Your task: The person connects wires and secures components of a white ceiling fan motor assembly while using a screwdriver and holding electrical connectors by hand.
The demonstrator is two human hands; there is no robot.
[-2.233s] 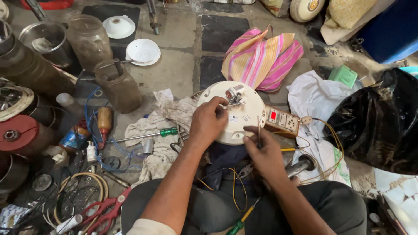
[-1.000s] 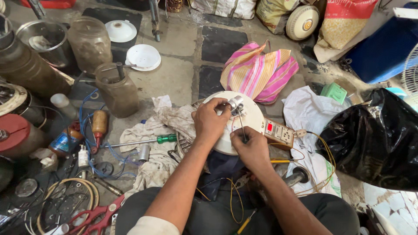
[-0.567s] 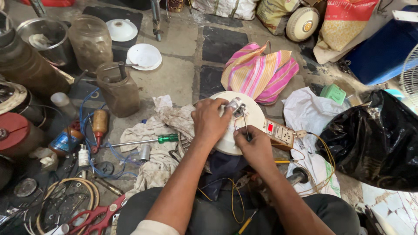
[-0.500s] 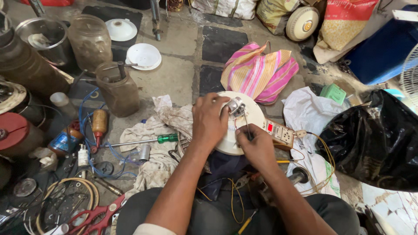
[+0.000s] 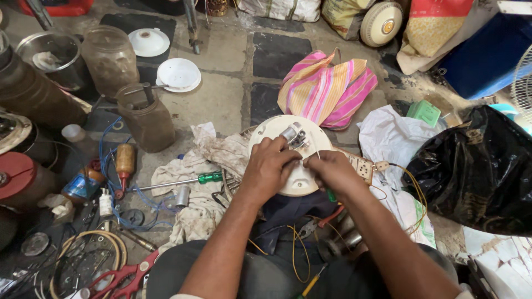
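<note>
Stained stone floor (image 5: 221, 105) under striped bag (image 5: 327, 88), rags (image 5: 194, 177), green-handled screwdriver (image 5: 188, 180).

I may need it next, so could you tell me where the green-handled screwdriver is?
The green-handled screwdriver lies on the dirty cloth on the floor, just left of the left hand, below the brown jar.

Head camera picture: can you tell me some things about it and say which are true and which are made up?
1. Both hands, left hand and right hand, rest on the round cream cover. True.
2. The screwdriver on the rag has a blue handle. False: it is green.
3. A striped bag lies behind the cover. True.
4. The scissors have yellow handles. False: red.
</note>
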